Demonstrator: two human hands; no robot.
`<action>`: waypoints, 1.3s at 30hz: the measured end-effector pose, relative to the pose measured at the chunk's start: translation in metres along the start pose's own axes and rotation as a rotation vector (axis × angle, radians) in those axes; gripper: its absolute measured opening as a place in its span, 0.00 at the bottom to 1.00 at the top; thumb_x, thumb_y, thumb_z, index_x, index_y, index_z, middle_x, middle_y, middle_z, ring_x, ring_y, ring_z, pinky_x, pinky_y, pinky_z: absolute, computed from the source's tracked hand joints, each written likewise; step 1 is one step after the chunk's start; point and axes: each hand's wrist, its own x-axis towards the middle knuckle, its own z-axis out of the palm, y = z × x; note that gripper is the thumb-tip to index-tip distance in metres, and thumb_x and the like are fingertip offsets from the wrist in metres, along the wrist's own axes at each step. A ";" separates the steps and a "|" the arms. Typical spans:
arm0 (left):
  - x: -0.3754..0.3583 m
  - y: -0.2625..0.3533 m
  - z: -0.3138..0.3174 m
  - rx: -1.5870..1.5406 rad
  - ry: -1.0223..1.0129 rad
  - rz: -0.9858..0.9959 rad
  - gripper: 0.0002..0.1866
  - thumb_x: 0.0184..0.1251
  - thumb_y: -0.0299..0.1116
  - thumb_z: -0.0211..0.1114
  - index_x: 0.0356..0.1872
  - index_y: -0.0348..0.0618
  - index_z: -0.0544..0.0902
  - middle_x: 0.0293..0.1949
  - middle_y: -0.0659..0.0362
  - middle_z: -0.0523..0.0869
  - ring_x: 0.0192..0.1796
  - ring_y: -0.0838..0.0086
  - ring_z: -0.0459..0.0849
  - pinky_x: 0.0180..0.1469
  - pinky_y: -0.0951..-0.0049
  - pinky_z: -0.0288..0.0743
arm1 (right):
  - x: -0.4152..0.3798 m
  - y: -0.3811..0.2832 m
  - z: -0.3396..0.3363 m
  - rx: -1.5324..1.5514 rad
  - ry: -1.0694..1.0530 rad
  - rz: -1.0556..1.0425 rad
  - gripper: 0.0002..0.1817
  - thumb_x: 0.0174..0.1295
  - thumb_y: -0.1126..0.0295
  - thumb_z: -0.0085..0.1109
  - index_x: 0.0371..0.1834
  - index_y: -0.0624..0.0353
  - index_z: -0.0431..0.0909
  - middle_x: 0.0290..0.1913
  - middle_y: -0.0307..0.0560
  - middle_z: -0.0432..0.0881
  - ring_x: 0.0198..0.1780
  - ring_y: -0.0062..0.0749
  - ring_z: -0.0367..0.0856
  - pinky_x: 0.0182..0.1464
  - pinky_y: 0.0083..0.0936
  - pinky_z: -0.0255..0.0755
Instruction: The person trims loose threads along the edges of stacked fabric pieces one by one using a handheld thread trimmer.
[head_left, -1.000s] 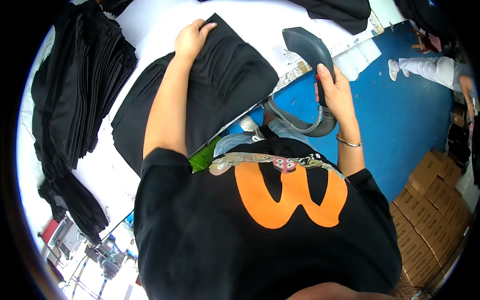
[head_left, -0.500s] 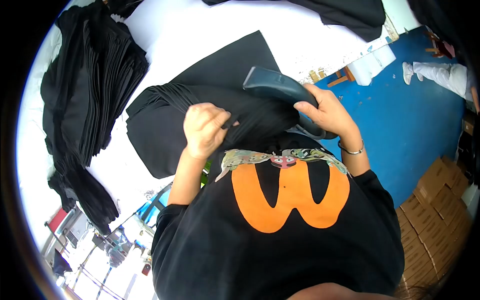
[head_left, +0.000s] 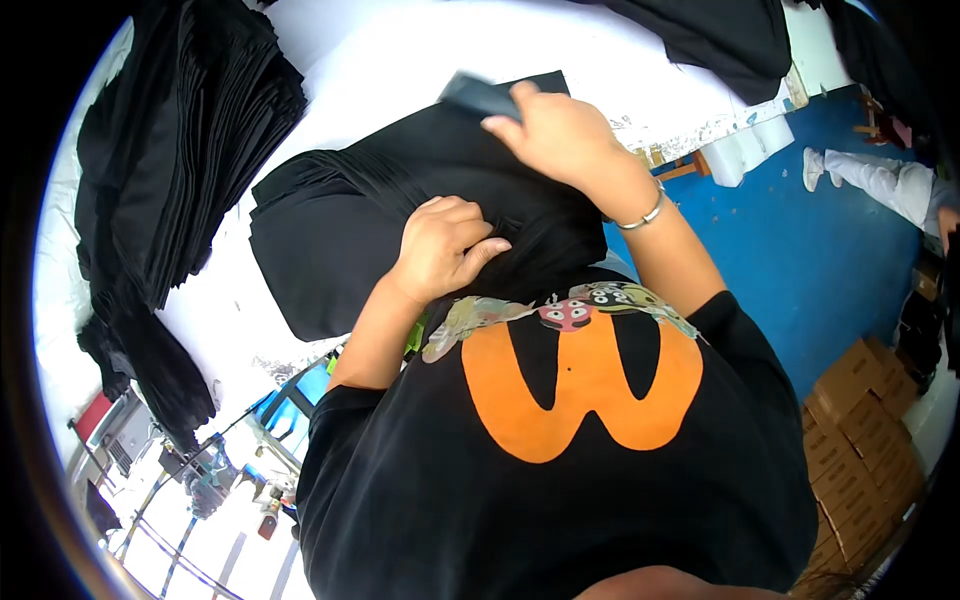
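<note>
A stack of black cloth pieces (head_left: pixel 320 250) lies on the white table before me, its upper layers folded back in a bunch toward my body. My left hand (head_left: pixel 442 245) is closed on the bunched folds, knuckles up, thumb pointing right. Beyond it, my right hand (head_left: pixel 560 130) grips a dark electric clipper (head_left: pixel 480 97), blurred by motion. The clipper's wide end points left, over the far part of the flat top cloth (head_left: pixel 430 135). My fingers hide the rear of its body.
A thick pile of black cloth (head_left: pixel 190 150) lies at the left of the white table (head_left: pixel 370 50). More black fabric (head_left: pixel 700 35) lies at the far edge. Cardboard boxes (head_left: pixel 865 460) stand on the blue floor (head_left: pixel 740 250); a person's white-trousered legs (head_left: pixel 880 180) show at right.
My right hand has swung the clipper up and left, from above the bunched folds to over the far cloth. My left hand has shifted slightly right, still on the folds.
</note>
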 end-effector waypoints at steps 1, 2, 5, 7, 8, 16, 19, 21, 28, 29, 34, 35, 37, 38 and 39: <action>0.005 -0.003 -0.004 -0.039 -0.069 -0.020 0.16 0.66 0.43 0.71 0.23 0.43 0.86 0.28 0.56 0.84 0.36 0.57 0.86 0.39 0.58 0.78 | -0.001 0.004 -0.004 -0.016 0.041 0.101 0.28 0.72 0.44 0.57 0.46 0.65 0.78 0.33 0.64 0.87 0.38 0.64 0.87 0.41 0.50 0.81; 0.016 -0.005 -0.007 -0.042 -0.062 -0.021 0.16 0.66 0.43 0.71 0.23 0.43 0.86 0.28 0.56 0.84 0.36 0.57 0.86 0.39 0.58 0.78 | -0.005 0.017 -0.009 0.004 0.115 0.130 0.30 0.72 0.43 0.57 0.45 0.67 0.79 0.33 0.67 0.86 0.37 0.65 0.87 0.40 0.50 0.81; 0.059 -0.024 0.002 0.235 -0.315 -0.345 0.19 0.71 0.46 0.67 0.26 0.41 0.85 0.30 0.50 0.84 0.36 0.48 0.86 0.37 0.54 0.78 | -0.028 0.067 -0.031 0.293 0.190 0.244 0.28 0.73 0.44 0.60 0.42 0.66 0.79 0.26 0.54 0.83 0.26 0.41 0.84 0.33 0.34 0.80; 0.089 -0.054 0.029 0.300 -0.057 -0.297 0.17 0.70 0.47 0.69 0.34 0.40 0.85 0.36 0.49 0.84 0.37 0.48 0.86 0.39 0.53 0.79 | -0.052 0.083 -0.048 0.395 0.189 0.314 0.28 0.73 0.45 0.61 0.41 0.65 0.79 0.24 0.47 0.81 0.23 0.30 0.81 0.30 0.28 0.78; 0.107 -0.065 0.040 0.308 0.110 -0.290 0.18 0.69 0.47 0.70 0.39 0.41 0.85 0.39 0.49 0.84 0.37 0.49 0.87 0.41 0.54 0.79 | -0.066 0.088 -0.052 0.579 0.212 0.399 0.26 0.74 0.46 0.60 0.40 0.64 0.79 0.24 0.43 0.79 0.23 0.24 0.78 0.29 0.23 0.75; 0.140 -0.084 0.075 0.138 0.195 -0.339 0.16 0.64 0.43 0.75 0.45 0.44 0.87 0.42 0.53 0.85 0.47 0.56 0.85 0.56 0.56 0.74 | -0.135 0.116 -0.025 0.909 0.232 0.530 0.23 0.79 0.49 0.55 0.41 0.61 0.78 0.23 0.40 0.78 0.21 0.21 0.75 0.24 0.21 0.69; 0.126 -0.078 0.078 -0.177 0.132 -0.393 0.14 0.64 0.39 0.75 0.46 0.43 0.89 0.42 0.52 0.87 0.47 0.56 0.86 0.55 0.58 0.76 | -0.124 0.103 -0.024 0.936 0.071 0.479 0.23 0.76 0.49 0.58 0.39 0.63 0.78 0.21 0.41 0.77 0.20 0.22 0.74 0.24 0.22 0.69; 0.120 -0.078 0.080 -0.329 0.183 -0.359 0.10 0.66 0.33 0.73 0.45 0.40 0.91 0.43 0.53 0.88 0.49 0.60 0.87 0.55 0.66 0.79 | -0.101 0.095 -0.020 0.873 -0.004 0.420 0.23 0.76 0.49 0.58 0.40 0.63 0.78 0.21 0.41 0.78 0.20 0.23 0.74 0.24 0.23 0.69; 0.120 -0.075 0.070 -0.636 0.174 -0.452 0.11 0.72 0.30 0.70 0.49 0.36 0.90 0.44 0.58 0.90 0.48 0.71 0.87 0.55 0.74 0.78 | -0.099 0.097 -0.035 1.114 0.125 0.421 0.25 0.77 0.48 0.56 0.38 0.62 0.77 0.22 0.41 0.78 0.20 0.22 0.74 0.25 0.22 0.70; 0.121 -0.076 0.070 -0.630 0.156 -0.472 0.11 0.72 0.30 0.69 0.49 0.36 0.90 0.44 0.59 0.90 0.48 0.72 0.86 0.55 0.74 0.77 | -0.102 0.096 -0.033 0.992 0.027 0.414 0.25 0.78 0.48 0.54 0.38 0.62 0.77 0.22 0.40 0.78 0.20 0.22 0.74 0.25 0.22 0.70; 0.121 -0.061 0.057 -0.059 0.407 -0.101 0.11 0.68 0.28 0.69 0.49 0.43 0.92 0.45 0.56 0.90 0.46 0.64 0.87 0.55 0.70 0.79 | -0.095 0.074 -0.016 0.978 0.121 0.468 0.22 0.77 0.50 0.57 0.43 0.62 0.79 0.22 0.37 0.76 0.22 0.19 0.73 0.25 0.21 0.68; 0.114 -0.049 0.045 0.019 0.467 0.029 0.11 0.64 0.24 0.69 0.46 0.46 0.92 0.41 0.56 0.89 0.42 0.58 0.86 0.50 0.67 0.81 | -0.099 0.073 -0.025 0.940 0.136 0.452 0.22 0.77 0.50 0.57 0.44 0.62 0.79 0.23 0.37 0.76 0.22 0.19 0.73 0.25 0.20 0.68; 0.076 -0.024 0.017 -0.143 0.306 0.028 0.10 0.60 0.21 0.69 0.41 0.45 0.91 0.36 0.57 0.87 0.38 0.57 0.86 0.44 0.65 0.81 | -0.116 0.081 -0.046 0.844 0.130 0.424 0.22 0.77 0.51 0.57 0.46 0.62 0.79 0.23 0.37 0.76 0.22 0.18 0.72 0.25 0.20 0.67; 0.058 -0.016 0.008 -0.106 0.250 0.100 0.10 0.55 0.20 0.71 0.37 0.45 0.89 0.32 0.57 0.85 0.35 0.58 0.85 0.39 0.62 0.80 | -0.124 0.085 -0.056 0.815 0.089 0.425 0.22 0.77 0.51 0.58 0.47 0.63 0.79 0.24 0.36 0.76 0.22 0.18 0.72 0.25 0.19 0.67; 0.035 -0.012 0.005 -0.066 0.169 0.186 0.10 0.53 0.21 0.72 0.36 0.46 0.89 0.32 0.58 0.85 0.35 0.60 0.85 0.40 0.62 0.80 | -0.131 0.082 -0.066 0.767 0.042 0.423 0.21 0.77 0.51 0.58 0.46 0.63 0.80 0.24 0.36 0.76 0.22 0.17 0.72 0.25 0.18 0.66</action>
